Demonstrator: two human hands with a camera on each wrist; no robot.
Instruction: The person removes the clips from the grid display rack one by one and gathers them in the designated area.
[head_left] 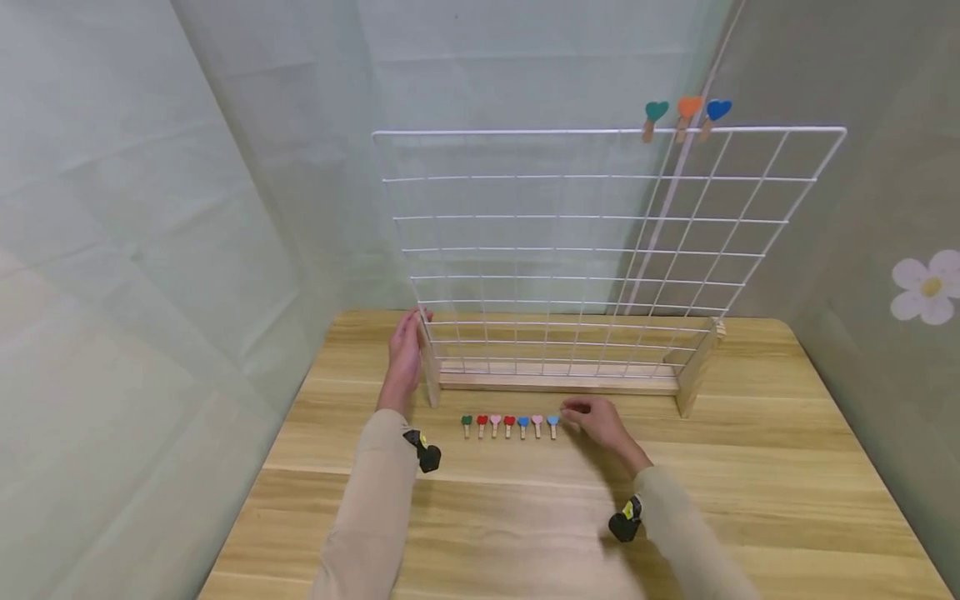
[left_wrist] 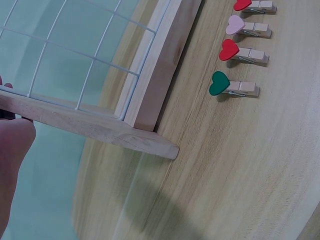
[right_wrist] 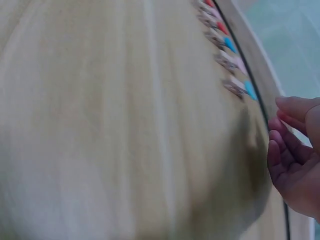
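Close below me, my right hand (head_left: 596, 421) hovers loosely curled and empty, beside seven heart clips (head_left: 509, 425) on the table (head_left: 750, 500); my left hand (head_left: 405, 358) lies flat against the grid stand (head_left: 431, 367), three clips (head_left: 686, 112) above.

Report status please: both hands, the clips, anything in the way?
Left hand flat against grid stand foot. Right hand empty, beside light blue clip ending the table row. Three clips on grid top. Nothing in the way.
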